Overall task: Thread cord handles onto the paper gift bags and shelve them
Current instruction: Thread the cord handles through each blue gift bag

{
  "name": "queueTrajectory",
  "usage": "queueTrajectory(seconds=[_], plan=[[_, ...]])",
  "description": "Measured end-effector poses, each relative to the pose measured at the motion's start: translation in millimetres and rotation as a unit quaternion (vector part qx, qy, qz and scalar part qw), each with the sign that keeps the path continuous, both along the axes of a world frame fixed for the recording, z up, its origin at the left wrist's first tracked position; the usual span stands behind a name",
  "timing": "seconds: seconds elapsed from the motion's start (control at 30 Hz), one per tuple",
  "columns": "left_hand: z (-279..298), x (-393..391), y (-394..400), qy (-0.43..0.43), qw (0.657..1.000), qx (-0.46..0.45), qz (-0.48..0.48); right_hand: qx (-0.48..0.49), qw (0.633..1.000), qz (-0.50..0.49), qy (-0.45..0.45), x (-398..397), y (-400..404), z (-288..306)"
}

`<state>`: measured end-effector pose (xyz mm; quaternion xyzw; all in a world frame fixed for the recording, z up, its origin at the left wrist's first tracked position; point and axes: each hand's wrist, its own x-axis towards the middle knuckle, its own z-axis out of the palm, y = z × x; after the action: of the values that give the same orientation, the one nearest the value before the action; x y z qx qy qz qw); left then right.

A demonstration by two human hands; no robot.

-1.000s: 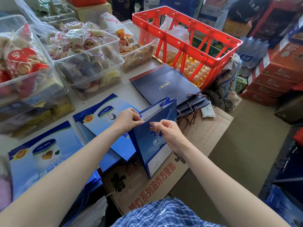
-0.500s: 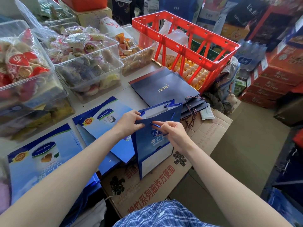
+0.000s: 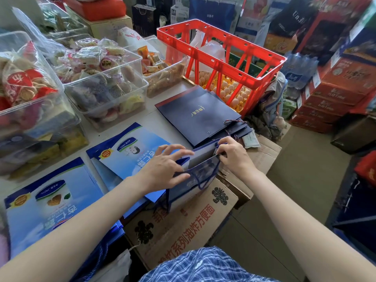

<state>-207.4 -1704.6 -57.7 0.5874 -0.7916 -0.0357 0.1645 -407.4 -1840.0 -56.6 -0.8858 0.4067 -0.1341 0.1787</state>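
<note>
Left hand (image 3: 162, 169) grips the blue gift bag (image 3: 193, 180) steady so right hand (image 3: 232, 155) pinches the cord (image 3: 205, 180) through its rim

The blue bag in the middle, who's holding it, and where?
Both hands hold the blue gift bag. The left hand holds its top edge, thumb against the front; the right hand pinches the top rim at the far corner.
</note>
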Motion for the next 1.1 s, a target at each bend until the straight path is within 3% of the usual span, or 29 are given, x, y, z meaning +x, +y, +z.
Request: queueTrajectory(seconds=[0.13,0.37,0.6,0.77,0.97,1.1], plan=[[17.6,-9.0,-9.3,0.127,0.986,0.104,0.024,0.021,0.998,0.04,-0.047,-5.5,13.6,-1.8],[6.0,-47.0,-47.5,-0.044,0.975,0.212,0.055,0.033,0.991,0.089,-0.089,-19.8,33.2,-8.7],[-3.4,-62.4,-48.6,0.089,0.953,0.254,0.137,0.086,0.98,0.067,-0.165,-36.1,43.1,-6.5],[-6.7,-61.6,-50.4,0.187,0.941,0.201,0.199,0.109,0.973,0.083,-0.185,-33.7,44.2,-4.6],[-3.4,-59.3,-46.0,0.228,0.945,0.193,0.133,0.088,0.982,0.095,-0.136,-34.0,33.9,-7.9],[6.1,-52.6,-43.4,0.333,0.905,0.229,0.134,0.122,0.982,0.034,-0.137,-36.4,28.4,-4.8]])
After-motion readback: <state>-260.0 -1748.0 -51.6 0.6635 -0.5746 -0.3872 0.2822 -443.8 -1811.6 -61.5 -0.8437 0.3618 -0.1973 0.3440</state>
